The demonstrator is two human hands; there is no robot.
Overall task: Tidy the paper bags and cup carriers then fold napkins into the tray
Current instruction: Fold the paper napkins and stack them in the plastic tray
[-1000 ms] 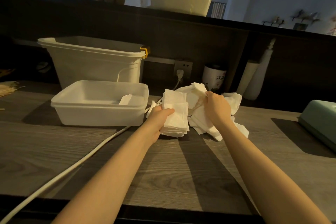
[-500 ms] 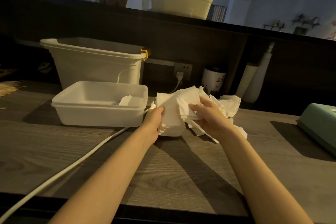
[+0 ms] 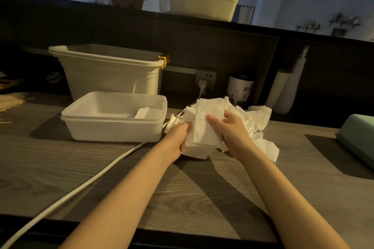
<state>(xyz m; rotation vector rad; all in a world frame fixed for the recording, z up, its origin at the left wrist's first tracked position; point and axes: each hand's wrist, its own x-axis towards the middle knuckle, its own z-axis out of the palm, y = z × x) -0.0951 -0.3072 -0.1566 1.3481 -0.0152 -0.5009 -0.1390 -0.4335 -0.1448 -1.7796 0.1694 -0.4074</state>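
A stack of white napkins [image 3: 200,139] stands on the wooden counter at mid frame. My left hand [image 3: 178,137] grips its left side. My right hand [image 3: 228,129] holds a loose napkin [image 3: 210,111] down on top of the stack, thumb on the paper. Behind and to the right lies a loose pile of unfolded napkins [image 3: 259,119]. The white plastic tray [image 3: 113,127] sits just left of the stack, with one folded napkin [image 3: 142,112] inside at its right end.
A tall white bin [image 3: 107,75] stands behind the tray. A white cable [image 3: 81,190] runs from the wall socket [image 3: 205,79] across the counter to the lower left. A dark-lidded canister [image 3: 239,89], white bottles [image 3: 287,89] and a green box [image 3: 358,137] sit to the right.
My right hand has pulled a napkin from the loose pile over to the left and laid it on the stack. My left hand has stayed on the stack's left side.
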